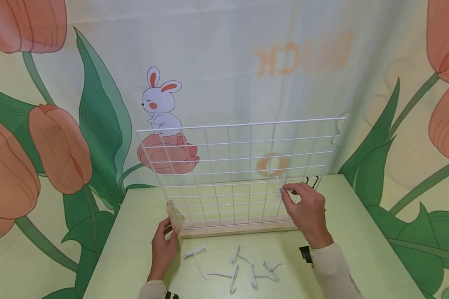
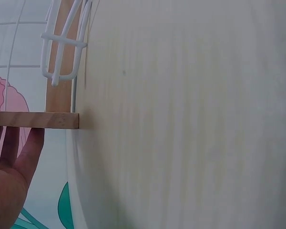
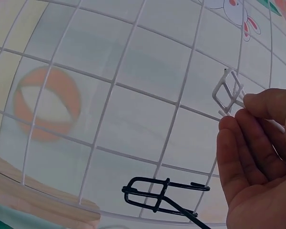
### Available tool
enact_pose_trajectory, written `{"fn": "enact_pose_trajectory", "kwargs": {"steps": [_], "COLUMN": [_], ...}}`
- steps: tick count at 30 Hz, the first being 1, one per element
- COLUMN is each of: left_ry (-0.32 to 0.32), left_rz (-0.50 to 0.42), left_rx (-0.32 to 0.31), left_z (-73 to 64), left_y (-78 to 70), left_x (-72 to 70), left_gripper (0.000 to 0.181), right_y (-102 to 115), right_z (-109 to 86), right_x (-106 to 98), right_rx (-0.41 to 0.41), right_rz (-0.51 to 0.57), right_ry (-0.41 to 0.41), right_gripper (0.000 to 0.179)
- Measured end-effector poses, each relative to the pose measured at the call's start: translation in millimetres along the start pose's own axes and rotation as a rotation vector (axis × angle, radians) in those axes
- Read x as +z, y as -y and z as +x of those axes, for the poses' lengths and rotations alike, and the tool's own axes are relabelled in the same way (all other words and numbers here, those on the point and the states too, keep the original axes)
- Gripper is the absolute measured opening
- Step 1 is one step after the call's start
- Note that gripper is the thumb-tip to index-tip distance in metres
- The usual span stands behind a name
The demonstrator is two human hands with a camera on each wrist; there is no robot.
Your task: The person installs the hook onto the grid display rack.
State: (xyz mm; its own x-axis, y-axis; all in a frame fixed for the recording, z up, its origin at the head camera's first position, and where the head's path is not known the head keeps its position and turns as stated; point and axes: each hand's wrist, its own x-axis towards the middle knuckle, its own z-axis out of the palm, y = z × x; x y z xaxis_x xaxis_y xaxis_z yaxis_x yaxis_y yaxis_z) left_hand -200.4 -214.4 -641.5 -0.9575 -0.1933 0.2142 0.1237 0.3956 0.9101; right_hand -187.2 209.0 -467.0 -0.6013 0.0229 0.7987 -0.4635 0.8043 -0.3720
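A white wire grid panel (image 1: 228, 160) stands tilted in a wooden base (image 1: 239, 228). My right hand (image 1: 307, 209) pinches a white wire hook (image 1: 277, 192) between thumb and fingertips, right at the lower right of the grid. The right wrist view shows the frame of this white hook (image 3: 224, 95) overlapping the grid wires. At the base's left end, my left hand (image 1: 164, 251) grips the upright wooden end piece (image 1: 175, 220), thumb in front. In the left wrist view its fingers (image 2: 31, 152) lie against that wooden piece (image 2: 38, 120).
Several loose white wire hooks (image 1: 233, 278) lie on the table (image 1: 119, 257) in front of the base. A black wire hook (image 3: 162, 194) hangs on the grid beside the right hand. Behind the grid hangs a printed curtain (image 1: 224, 74) with flowers and a rabbit.
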Motion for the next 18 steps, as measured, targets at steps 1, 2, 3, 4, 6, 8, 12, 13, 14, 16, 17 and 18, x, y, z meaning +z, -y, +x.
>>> {"fn": "enact_pose_trajectory", "kwargs": {"steps": [1,2,3,4,6,8,12,13,14,16,17,18], "left_ry": [-0.001,-0.001,-0.002,-0.003,-0.004,-0.004,-0.002,-0.001,0.000,0.001,0.002,0.003], "left_rz": [0.003,0.004,0.006,0.008,0.007,0.004,0.000,-0.001,-0.001,-0.006,-0.006,-0.006], "left_rx": [0.003,0.007,0.009,0.011,0.015,0.015,0.007,0.006,0.004,0.003,0.004,0.004], "left_z": [0.2,0.4,0.6,0.7,0.8,0.8,0.1,0.0,-0.2,-0.3,-0.3,-0.3], "left_y": [0.5,0.8,1.2,1.5,1.6,1.4,0.3,-0.2,-0.4,-1.0,-1.0,-1.0], "left_x": [0.0,-0.1,-0.2,-0.3,-0.4,-0.4,-0.2,-0.1,-0.1,0.0,0.0,-0.1], "left_gripper": [0.046,0.046,0.046,0.045,0.045,0.045,0.045,0.045,0.045,0.045,0.046,0.046], "right_y": [0.2,0.3,0.5,0.5,0.8,0.4,-0.6,-0.8,-0.9,-1.0,-1.2,-1.4], "right_z": [-0.1,-0.3,-0.5,-0.7,-1.3,-2.3,-5.0,-5.7,-6.4,-8.1,-8.9,-9.9], "right_x": [0.4,0.7,0.9,1.3,1.8,2.5,4.1,4.6,5.0,5.7,6.0,6.0], "right_rx": [-0.001,-0.002,-0.002,-0.004,-0.006,-0.010,-0.016,-0.018,-0.016,-0.012,-0.012,-0.015], "right_rz": [0.000,0.000,0.002,0.000,0.004,0.005,0.007,0.006,0.006,0.006,0.006,0.000], "right_ry": [-0.001,-0.001,-0.002,-0.001,0.000,0.000,0.001,0.000,-0.001,-0.002,-0.004,-0.004], "right_gripper": [0.015,0.015,0.015,0.015,0.015,0.016,0.016,0.016,0.016,0.016,0.016,0.016]}}
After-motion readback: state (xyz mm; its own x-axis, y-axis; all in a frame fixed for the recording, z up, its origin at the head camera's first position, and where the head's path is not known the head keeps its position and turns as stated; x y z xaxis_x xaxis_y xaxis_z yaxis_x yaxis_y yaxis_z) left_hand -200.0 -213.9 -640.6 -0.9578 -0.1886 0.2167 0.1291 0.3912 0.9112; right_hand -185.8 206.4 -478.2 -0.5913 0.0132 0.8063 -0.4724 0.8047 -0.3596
